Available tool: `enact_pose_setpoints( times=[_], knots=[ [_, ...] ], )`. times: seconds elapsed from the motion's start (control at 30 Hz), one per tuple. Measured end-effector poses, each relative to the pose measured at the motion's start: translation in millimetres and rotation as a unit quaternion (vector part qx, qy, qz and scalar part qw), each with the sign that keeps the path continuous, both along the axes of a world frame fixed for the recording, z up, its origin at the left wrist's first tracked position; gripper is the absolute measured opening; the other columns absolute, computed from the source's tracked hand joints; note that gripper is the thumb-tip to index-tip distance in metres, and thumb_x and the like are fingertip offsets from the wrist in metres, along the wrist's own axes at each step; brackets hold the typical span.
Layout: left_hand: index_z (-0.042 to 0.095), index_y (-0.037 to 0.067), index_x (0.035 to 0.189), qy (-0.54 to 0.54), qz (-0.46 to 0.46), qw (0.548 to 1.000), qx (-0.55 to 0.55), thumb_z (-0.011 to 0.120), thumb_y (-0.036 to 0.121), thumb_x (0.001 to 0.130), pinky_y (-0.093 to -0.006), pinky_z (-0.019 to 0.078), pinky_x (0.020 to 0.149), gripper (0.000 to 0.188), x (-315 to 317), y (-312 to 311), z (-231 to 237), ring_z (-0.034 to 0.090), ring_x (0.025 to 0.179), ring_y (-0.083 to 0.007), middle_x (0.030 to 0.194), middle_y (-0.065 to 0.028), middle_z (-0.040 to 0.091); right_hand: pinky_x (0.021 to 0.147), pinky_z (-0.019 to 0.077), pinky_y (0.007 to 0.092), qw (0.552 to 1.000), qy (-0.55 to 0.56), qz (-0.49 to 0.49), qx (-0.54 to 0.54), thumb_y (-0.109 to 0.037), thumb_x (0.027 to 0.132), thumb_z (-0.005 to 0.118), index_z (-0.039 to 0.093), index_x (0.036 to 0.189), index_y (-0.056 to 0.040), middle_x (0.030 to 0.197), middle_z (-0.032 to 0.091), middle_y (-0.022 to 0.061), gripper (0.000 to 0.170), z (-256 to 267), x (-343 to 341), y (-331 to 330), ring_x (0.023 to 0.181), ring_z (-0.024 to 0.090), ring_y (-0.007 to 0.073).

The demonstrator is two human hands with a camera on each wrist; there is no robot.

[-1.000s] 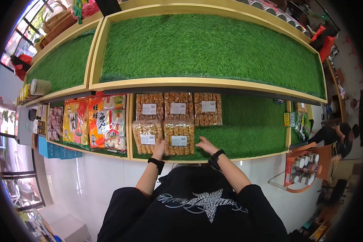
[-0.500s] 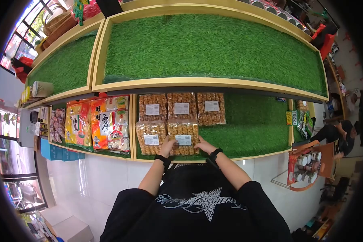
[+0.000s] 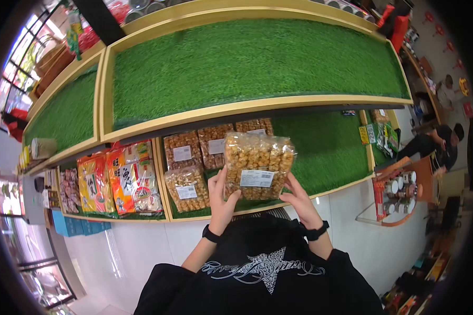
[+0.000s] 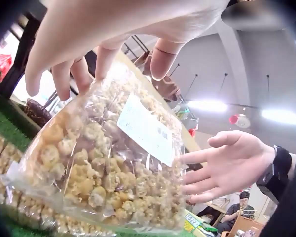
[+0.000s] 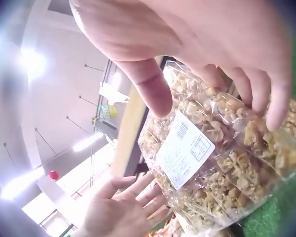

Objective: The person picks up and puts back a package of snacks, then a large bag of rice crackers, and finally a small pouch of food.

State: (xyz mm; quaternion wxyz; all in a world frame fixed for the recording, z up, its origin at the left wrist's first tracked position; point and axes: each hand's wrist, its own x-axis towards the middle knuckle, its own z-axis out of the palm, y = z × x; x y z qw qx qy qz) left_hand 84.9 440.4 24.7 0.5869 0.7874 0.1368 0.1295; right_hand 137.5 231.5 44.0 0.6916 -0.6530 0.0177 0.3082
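A clear bag of golden-brown puffed snack pieces (image 3: 260, 157) with a white label is raised above the lower shelf, between my two hands. My left hand (image 3: 220, 199) supports its left edge, fingers extended along the side and thumb toward the front. Along the right edge, the straight fingers of my right hand (image 3: 301, 202) press against the plastic, thumb spread apart; the left wrist view shows this right hand (image 4: 232, 165) palm outward. In the right wrist view the label (image 5: 185, 150) faces up between the hands. Another bag of the same snack (image 3: 186, 191) lies just left of my left hand.
Several matching bags (image 3: 183, 149) lie behind on the green turf (image 3: 320, 152). Left of a wooden divider (image 3: 163, 184) are red and yellow snack packs (image 3: 134, 178). The upper shelf's wooden edge (image 3: 257, 105) overhangs the back. A person (image 3: 439, 147) sits at far right.
Both hands closed in on the front-row bag's sides and lifted it off the turf toward the body. Its top now overlaps the bags behind. The head view has tilted.
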Motion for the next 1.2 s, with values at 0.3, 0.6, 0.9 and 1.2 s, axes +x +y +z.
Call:
enact_pose_setpoints(
  times=[0.3, 0.6, 0.9, 1.2],
  knots=[
    [0.037, 0.007, 0.129, -0.065, -0.124, 0.986, -0.091, 0.056, 0.004, 0.060, -0.0328, 0.0308, 0.095, 0.072, 14.8, -42.1, 65.8, 0.032, 0.119, -0.0260, 0.131, -0.0130, 0.029, 0.089, 0.0328, 0.0309, 0.960, -0.233, -0.094, -0.124, -0.004, 0.070, 0.059, 0.026, 0.133, -0.0016, 0.118, 0.038, 0.0109, 0.072, 65.1, -35.9, -58.4, 0.107, 0.039, 0.0213],
    [0.024, 0.003, 0.134, -0.061, -0.267, 0.961, -0.036, 0.052, 0.004, 0.058, -0.0338, 0.0194, 0.103, 0.082, 10.0, -150.5, 88.8, 0.023, 0.128, -0.0226, 0.138, -0.0129, 0.025, 0.095, 0.0291, 0.0348, 0.951, -0.213, -0.224, -0.008, -0.003, 0.070, 0.058, 0.024, 0.134, -0.0029, 0.129, 0.033, 0.0114, 0.073, 64.6, -72.8, -166.3, 0.120, 0.032, 0.0218],
    [0.026, 0.004, 0.134, -0.059, -0.380, 0.920, -0.073, 0.057, 0.008, 0.061, -0.0356, 0.0256, 0.099, 0.079, 11.2, -315.1, 80.0, 0.034, 0.117, -0.0275, 0.125, -0.0159, 0.034, 0.091, 0.0319, 0.0335, 0.922, -0.228, -0.292, -0.111, -0.005, 0.070, 0.058, 0.024, 0.135, -0.0052, 0.122, 0.038, 0.0100, 0.072, 75.9, -128.6, -322.3, 0.113, 0.038, 0.0215],
    [0.026, 0.006, 0.134, -0.006, -0.509, 0.848, -0.149, 0.057, 0.009, 0.065, -0.0345, 0.0294, 0.095, 0.076, 12.3, -430.1, 76.2, 0.035, 0.114, -0.0245, 0.124, -0.0130, 0.036, 0.085, 0.0324, 0.0305, 0.867, -0.221, -0.402, -0.193, -0.012, 0.069, 0.059, 0.025, 0.134, -0.0053, 0.116, 0.041, 0.0091, 0.074, 79.5, -180.6, -410.4, 0.107, 0.039, 0.0197]
  ],
)
